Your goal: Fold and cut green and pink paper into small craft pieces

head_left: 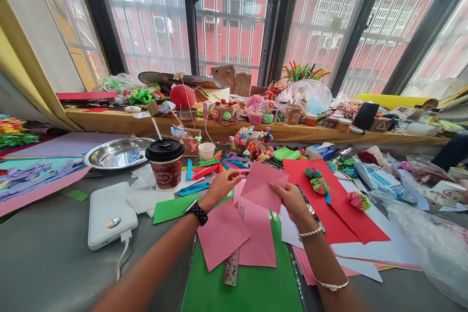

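cluttering a grey table (44,253) under barred windows (230,9), a lidded cup (165,163), a power bank (108,214) and a steel dish (117,153) are noted. a pink paper sheet (263,186) is held above a green sheet (252,287), pinched at its left edge by the left hand (223,186) and at its right corner by the right hand (292,200). its shape is near square, so no long axis can be told; one corner points toward the person.
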